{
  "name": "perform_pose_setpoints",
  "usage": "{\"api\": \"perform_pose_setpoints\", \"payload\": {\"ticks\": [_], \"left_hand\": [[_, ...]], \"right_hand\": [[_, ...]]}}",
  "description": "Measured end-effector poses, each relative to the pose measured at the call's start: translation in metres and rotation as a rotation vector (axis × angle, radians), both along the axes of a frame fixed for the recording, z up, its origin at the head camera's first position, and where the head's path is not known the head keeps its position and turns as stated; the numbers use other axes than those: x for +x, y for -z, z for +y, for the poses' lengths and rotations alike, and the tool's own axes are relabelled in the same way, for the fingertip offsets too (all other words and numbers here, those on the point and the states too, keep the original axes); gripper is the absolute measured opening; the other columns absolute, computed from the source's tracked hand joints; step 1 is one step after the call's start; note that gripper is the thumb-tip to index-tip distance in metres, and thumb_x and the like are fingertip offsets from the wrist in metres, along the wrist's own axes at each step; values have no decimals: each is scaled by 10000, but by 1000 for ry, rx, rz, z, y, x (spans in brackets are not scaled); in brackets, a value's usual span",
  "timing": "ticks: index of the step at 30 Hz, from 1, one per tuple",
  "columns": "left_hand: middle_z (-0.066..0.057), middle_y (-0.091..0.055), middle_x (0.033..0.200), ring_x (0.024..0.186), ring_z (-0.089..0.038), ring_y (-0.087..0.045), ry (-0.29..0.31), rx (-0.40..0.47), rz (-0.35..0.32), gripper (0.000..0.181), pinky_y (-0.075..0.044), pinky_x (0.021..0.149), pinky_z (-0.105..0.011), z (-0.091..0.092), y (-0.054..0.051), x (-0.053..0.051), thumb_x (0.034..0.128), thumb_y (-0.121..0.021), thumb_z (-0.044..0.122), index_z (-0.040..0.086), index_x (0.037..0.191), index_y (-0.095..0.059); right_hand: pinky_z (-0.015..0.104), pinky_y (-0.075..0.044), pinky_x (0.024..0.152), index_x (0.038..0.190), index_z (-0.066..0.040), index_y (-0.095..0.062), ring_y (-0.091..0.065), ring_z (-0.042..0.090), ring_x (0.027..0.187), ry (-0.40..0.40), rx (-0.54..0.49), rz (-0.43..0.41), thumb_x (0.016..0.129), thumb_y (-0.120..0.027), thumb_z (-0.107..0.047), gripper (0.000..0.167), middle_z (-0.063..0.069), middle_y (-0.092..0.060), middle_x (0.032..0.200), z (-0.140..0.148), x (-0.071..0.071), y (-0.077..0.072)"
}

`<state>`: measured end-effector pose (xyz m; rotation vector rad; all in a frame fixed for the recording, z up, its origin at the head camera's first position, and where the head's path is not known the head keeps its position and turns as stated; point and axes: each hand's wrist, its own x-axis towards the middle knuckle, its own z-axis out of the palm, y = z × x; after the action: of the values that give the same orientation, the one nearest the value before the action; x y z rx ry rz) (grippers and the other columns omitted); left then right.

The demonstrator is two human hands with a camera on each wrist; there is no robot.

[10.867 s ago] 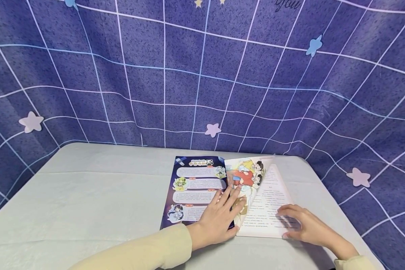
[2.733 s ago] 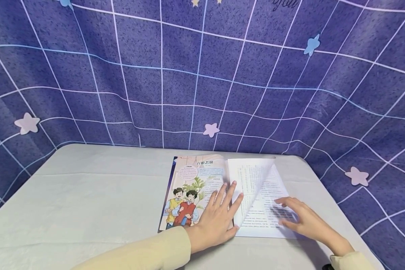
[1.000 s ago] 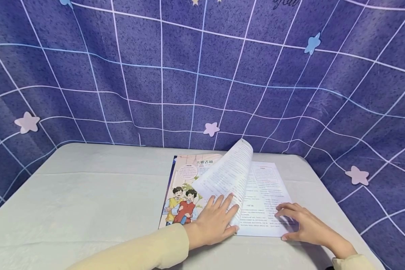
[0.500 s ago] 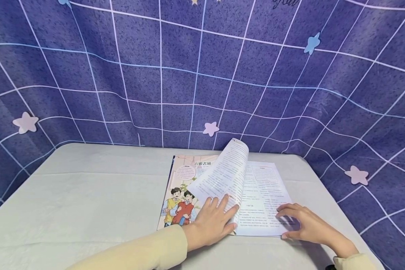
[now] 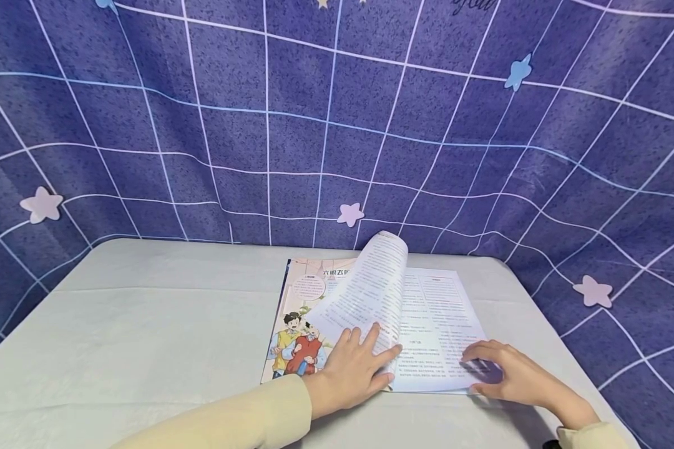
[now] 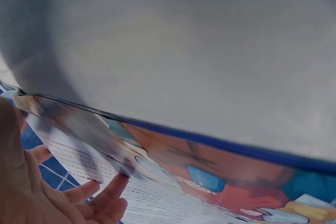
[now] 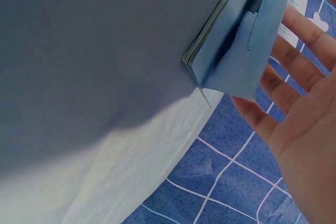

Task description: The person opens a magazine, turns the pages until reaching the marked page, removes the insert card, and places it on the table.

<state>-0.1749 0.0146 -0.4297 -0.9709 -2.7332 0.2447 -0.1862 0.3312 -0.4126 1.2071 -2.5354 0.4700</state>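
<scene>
An open booklet [image 5: 438, 312] lies on the table, its left page [image 5: 303, 293] showing two cartoon figures. One text page [image 5: 371, 280] stands curled up over the middle and leans left. The left hand [image 5: 351, 371], fingers spread, rests on the lower part of that curled page near the fold; in the left wrist view its fingers [image 6: 107, 200] lie against the printed paper. At the lower right corner, the right hand [image 5: 519, 377] has bent, parted fingers at the page edge. The right wrist view shows the right hand [image 7: 299, 87] beside lifted sheets [image 7: 241, 61], with no clear pinch.
A pale cloth covers the table [image 5: 146, 324]. Behind it hangs a blue-purple curtain [image 5: 230, 137] with grid lines and stars, touching the table's back edge. A dark band [image 5: 551, 444] shows at the right wrist.
The left page went from a purple spread to the cartoon page. Since one second ago, the curled page has tipped further left; both hands have barely moved.
</scene>
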Motion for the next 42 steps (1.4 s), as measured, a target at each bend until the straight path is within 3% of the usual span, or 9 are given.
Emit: {"api": "perform_pose_setpoints", "payload": {"ticks": [8, 13, 21, 28, 42], "left_hand": [[-93, -344, 1437, 1063, -277, -484, -20, -15, -2, 517, -343, 913, -401, -1, -2, 0, 920, -226, 596, 406, 1396, -296], [-99, -306, 1451, 1103, -283, -473, -12, -3, 17, 525, -358, 919, -402, -1, -1, 0, 919, -251, 588, 357, 1384, -332], [-118, -283, 1463, 1288, -318, -367, 41, 25, 18, 565, -351, 999, -447, -2, 0, -1, 918, -268, 579, 240, 1359, -365], [-128, -274, 1471, 1338, -338, -293, 83, 30, -31, 547, -309, 1035, -478, -4, -1, -1, 931, -251, 559, 242, 1360, -370], [-113, -382, 1403, 1288, -313, -370, 93, 19, -15, 546, -320, 1008, -481, -4, -2, -1, 924, -238, 576, 215, 1291, -420]], "right_hand": [[105, -355, 771, 907, -148, -645, -575, 75, 777, -66, -56, -12, 564, -791, -89, 378, -73, -640, 870, 0, -3, -1], [114, -360, 785, 882, -162, -658, -583, 78, 786, -97, -65, -21, 572, -775, -42, 352, -82, -648, 864, -1, -5, -3], [100, -362, 811, 854, -165, -669, -599, 89, 792, -126, -86, 3, 599, -750, 13, 322, -69, -655, 857, -5, -6, -5], [97, -361, 801, 846, -173, -668, -600, 83, 792, -102, -78, -12, 616, -748, 15, 307, -76, -655, 856, -5, -6, -7], [99, -379, 773, 769, -219, -653, -599, 66, 762, -127, -137, -31, 616, -767, 14, 302, -52, -660, 810, -7, -9, -9]]}}
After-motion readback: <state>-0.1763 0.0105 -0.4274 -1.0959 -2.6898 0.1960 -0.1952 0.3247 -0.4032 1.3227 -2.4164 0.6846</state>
